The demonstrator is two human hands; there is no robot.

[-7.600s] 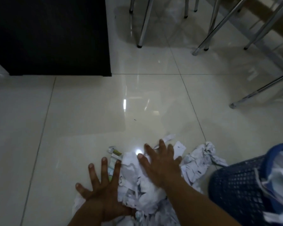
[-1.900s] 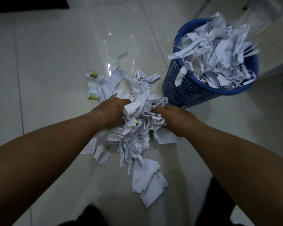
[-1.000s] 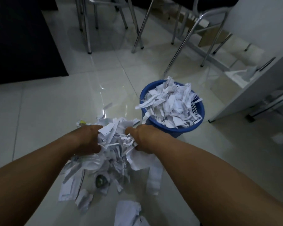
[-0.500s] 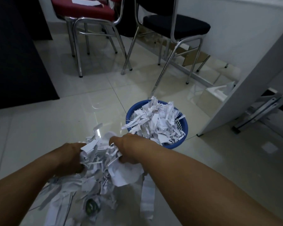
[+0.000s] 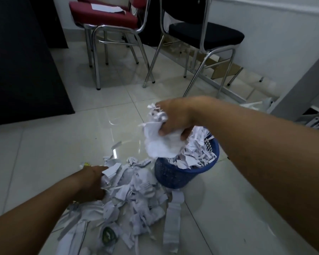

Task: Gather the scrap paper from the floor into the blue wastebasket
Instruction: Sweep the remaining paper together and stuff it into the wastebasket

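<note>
Head view. The right hand (image 5: 175,118) is raised over the blue basket (image 5: 175,176), fingers and thumb curled round a white wad (image 5: 160,144) of scrap paper. The wad hangs just above the basket's near-left rim, its lower edge close to the paper already heaped inside. Half a second earlier both hands held one bundle low, beside the basket. Now the right hand alone has lifted its share up and across.

The left hand (image 5: 92,183) sits lower, at the left edge of the remaining scraps (image 5: 136,196). Its fingers are buried under the paper, so whether it grips cannot be told.

The scraps spread in a loose heap just left of and in front of the basket, with long strips trailing toward the viewer over the tiled floor (image 5: 44,144). The basket stands upright and is filled above its rim.

A red chair (image 5: 103,17) and a black chair (image 5: 206,34) stand farther back. More of their seats and legs now shows than before.
</note>
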